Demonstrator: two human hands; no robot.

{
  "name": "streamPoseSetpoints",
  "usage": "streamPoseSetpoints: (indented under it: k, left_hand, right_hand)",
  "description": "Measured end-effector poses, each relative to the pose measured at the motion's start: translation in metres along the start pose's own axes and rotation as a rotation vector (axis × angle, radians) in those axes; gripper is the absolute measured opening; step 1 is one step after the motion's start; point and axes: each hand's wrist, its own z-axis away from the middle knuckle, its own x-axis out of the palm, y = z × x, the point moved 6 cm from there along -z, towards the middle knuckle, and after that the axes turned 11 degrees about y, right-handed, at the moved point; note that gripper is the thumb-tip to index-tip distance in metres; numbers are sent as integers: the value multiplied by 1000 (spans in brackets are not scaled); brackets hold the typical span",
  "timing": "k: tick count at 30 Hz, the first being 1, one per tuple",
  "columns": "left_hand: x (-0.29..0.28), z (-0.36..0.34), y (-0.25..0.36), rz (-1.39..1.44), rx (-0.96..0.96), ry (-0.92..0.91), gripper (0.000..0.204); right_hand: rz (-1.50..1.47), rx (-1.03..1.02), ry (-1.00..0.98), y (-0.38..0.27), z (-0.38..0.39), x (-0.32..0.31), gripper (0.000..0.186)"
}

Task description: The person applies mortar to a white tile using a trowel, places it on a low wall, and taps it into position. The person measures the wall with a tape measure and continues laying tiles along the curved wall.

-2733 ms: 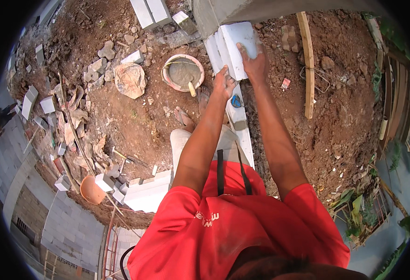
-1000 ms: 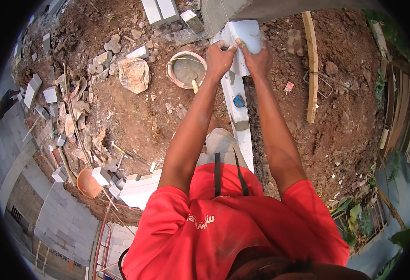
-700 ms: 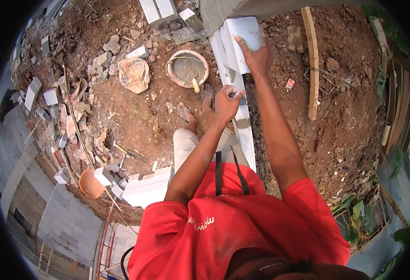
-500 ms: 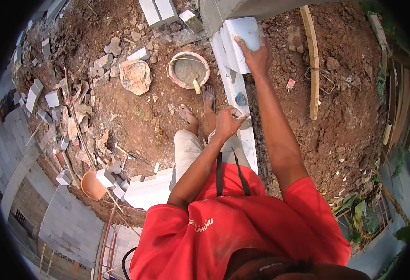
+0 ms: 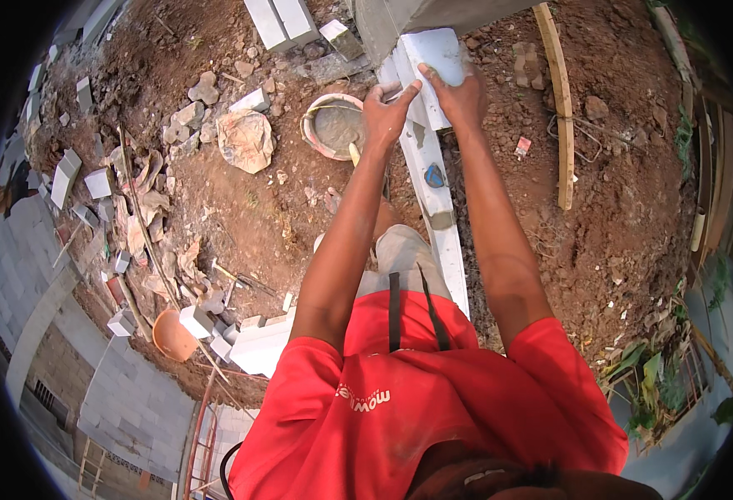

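A white building block [image 5: 435, 55] lies on top of a low, narrow block wall [image 5: 449, 262], against a grey concrete post. My right hand [image 5: 464, 102] grips the block's right side, thumb on its upper edge. From the left, my left hand [image 5: 385, 115] holds the same block, its thumb pointing toward my right thumb; the other fingers are partly hidden. A small blue object [image 5: 434, 176], perhaps a tape measure, rests on the wall nearer to me. Just below it is a grey mortar patch [image 5: 441, 220].
Left of the wall stands a bucket [image 5: 306, 132] of wet mortar, with a pale handle [image 5: 355, 153] at its rim. A crumpled paper sack [image 5: 245, 140], a hammer [image 5: 225, 269] and an orange bowl [image 5: 173, 336] lie further left. A wooden plank [image 5: 563, 125] lies to the right.
My left hand has moved away from me, from over the wall near my knees up to the block's left side. My right hand stays on the block, which has hardly moved.
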Motion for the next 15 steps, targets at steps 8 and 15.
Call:
streamPoseSetpoints:
  k: [8,15]
  left_hand:
    - [32,-30,23,-36,-185,-9,67]
    - [38,-30,29,-105,-135,-9,50]
  right_hand:
    - [-51,-27,53,2,4,-2,91]
    - [-107,-8,34,0,-1,-2,89]
